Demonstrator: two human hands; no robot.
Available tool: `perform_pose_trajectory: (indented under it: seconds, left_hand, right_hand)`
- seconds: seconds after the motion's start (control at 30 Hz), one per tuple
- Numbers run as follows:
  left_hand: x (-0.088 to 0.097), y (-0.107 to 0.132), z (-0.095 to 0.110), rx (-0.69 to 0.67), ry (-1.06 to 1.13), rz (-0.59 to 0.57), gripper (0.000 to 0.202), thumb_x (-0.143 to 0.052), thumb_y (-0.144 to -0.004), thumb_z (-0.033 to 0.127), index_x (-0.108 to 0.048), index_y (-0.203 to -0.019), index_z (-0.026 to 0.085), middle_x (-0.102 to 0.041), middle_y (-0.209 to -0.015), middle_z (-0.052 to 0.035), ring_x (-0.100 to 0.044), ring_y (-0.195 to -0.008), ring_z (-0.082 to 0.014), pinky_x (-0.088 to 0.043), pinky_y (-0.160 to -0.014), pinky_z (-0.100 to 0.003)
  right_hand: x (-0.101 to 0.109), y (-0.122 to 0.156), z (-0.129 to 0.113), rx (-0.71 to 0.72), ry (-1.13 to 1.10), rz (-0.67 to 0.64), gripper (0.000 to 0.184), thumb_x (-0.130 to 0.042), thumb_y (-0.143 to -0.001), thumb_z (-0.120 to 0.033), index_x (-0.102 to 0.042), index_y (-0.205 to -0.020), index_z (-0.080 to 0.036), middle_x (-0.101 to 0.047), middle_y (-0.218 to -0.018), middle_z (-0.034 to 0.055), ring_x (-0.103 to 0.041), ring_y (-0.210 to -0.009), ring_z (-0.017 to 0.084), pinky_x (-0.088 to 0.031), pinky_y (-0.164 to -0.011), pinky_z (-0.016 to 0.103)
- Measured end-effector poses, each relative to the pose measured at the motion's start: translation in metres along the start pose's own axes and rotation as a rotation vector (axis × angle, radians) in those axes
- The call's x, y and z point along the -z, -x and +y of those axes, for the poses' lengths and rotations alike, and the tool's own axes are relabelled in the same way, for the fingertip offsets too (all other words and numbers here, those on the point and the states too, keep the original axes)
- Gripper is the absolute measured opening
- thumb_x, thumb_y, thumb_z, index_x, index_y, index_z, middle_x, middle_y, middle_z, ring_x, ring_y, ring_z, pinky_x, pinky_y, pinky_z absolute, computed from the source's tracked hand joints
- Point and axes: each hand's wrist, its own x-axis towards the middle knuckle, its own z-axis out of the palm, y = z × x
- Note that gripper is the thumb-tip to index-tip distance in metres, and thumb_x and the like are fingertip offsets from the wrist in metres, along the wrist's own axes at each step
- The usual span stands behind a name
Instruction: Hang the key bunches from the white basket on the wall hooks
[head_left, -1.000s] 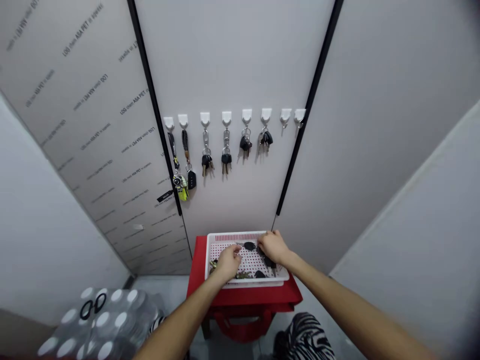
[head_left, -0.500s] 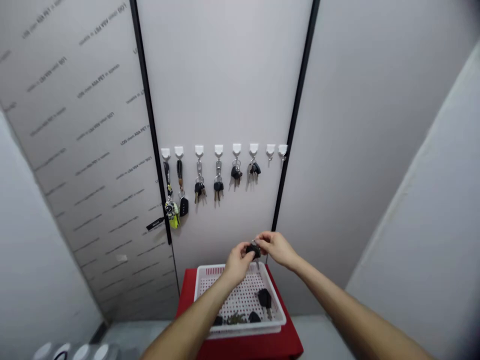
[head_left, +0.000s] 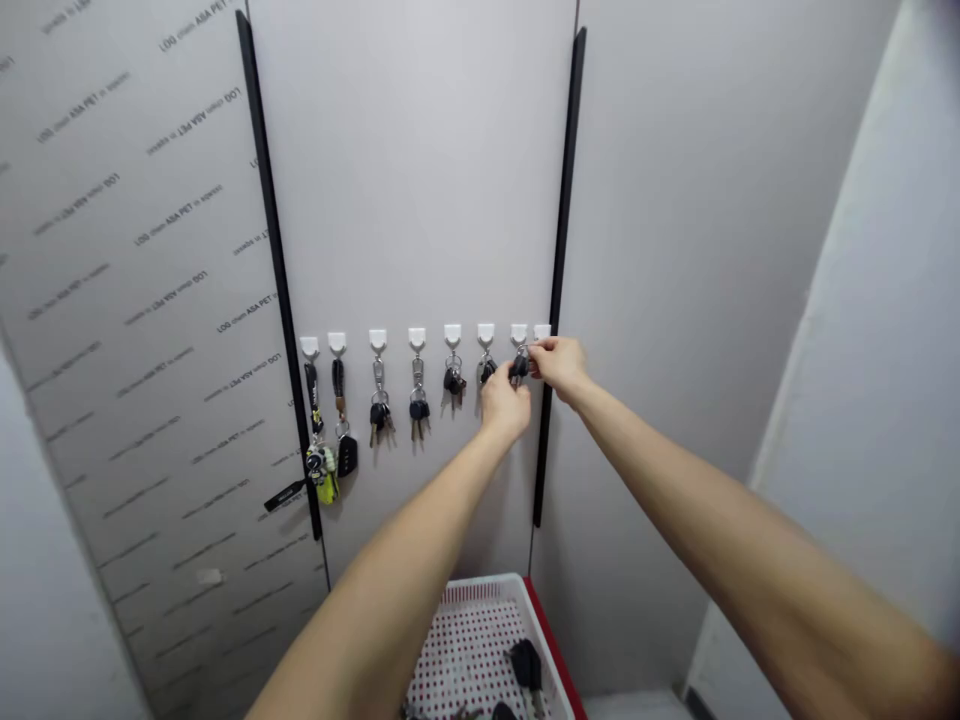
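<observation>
A person's two bare arms reach up and away toward a pale wall panel (head_left: 416,180), and both hands meet at a small bunch of black-headed keys (head_left: 519,367) near the right end of a row of eight white hooks. The left hand (head_left: 508,402) pinches the bunch from its left side, while the right hand (head_left: 561,366) grips it at the upper right, by its ring. The bunch sits just under the seventh hook (head_left: 519,332) from the left; whether the ring is over that hook cannot be told. The eighth hook (head_left: 542,331) is partly covered by the right hand. Farther left hang other sets: a strap with a lime-yellow charm (head_left: 327,487), a black car fob (head_left: 346,455), two sets on silver clasps, then a fifth set (head_left: 453,382) and a sixth, partly hidden by the left hand. Black vertical strips edge the panel left and right. Below and nearer, a white perforated basket (head_left: 469,650) rests on a red tabletop (head_left: 553,645), with a large black-headed key (head_left: 526,664) lying toward its right side.
</observation>
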Motion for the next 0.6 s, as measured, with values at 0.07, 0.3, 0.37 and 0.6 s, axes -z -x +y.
perform_pose_trajectory:
  seconds: [0.07, 0.3, 0.37, 0.6]
  left_hand:
    - [-0.001, -0.006, 0.001, 0.013, -0.047, -0.02, 0.038, -0.044, -0.062, 0.011, -0.043, -0.1, 0.015, -0.053, -0.095, -0.0077, -0.048, -0.086, -0.0153, -0.035, -0.077, -0.028]
    - [0.003, 0.021, -0.023, 0.105, -0.046, -0.12, 0.04, -0.043, -0.062, 0.011, -0.042, -0.102, 0.012, -0.052, -0.096, -0.0092, -0.049, -0.083, -0.0136, -0.036, -0.075, -0.026]
    - [0.008, 0.044, -0.04, 0.147, -0.014, -0.17, 0.038, -0.044, -0.062, 0.011, -0.044, -0.1, 0.012, -0.052, -0.096, -0.008, -0.05, -0.079, -0.0117, -0.037, -0.075, -0.025]
    - [0.028, 0.17, -0.131, 0.346, -0.047, -0.364, 0.032, -0.042, -0.062, 0.01, -0.048, -0.094, 0.011, -0.053, -0.094, -0.0076, -0.05, -0.079, -0.011, -0.037, -0.075, -0.023]
  right_hand:
    - [-0.004, -0.01, 0.004, 0.017, 0.119, 0.021, 0.01, -0.046, -0.061, -0.018, -0.053, -0.061, -0.012, -0.053, -0.048, 0.002, -0.049, -0.041, 0.008, -0.041, -0.042, 0.019]
    - [-0.004, 0.0, 0.021, 0.079, 0.323, 0.032, 0.02, -0.045, -0.06, -0.016, -0.056, -0.074, -0.01, -0.058, -0.066, 0.0056, -0.053, -0.066, 0.013, -0.04, -0.062, 0.025]
    - [0.001, 0.018, 0.028, 0.144, 0.361, 0.073, 0.026, -0.043, -0.06, -0.017, -0.054, -0.083, -0.01, -0.058, -0.076, 0.006, -0.052, -0.071, 0.013, -0.039, -0.066, 0.026]
    - [0.009, 0.154, 0.091, 0.224, 0.62, -0.73, 0.021, -0.041, -0.062, -0.014, -0.057, -0.077, -0.014, -0.059, -0.077, 0.0052, -0.051, -0.069, 0.011, -0.037, -0.065, 0.021]
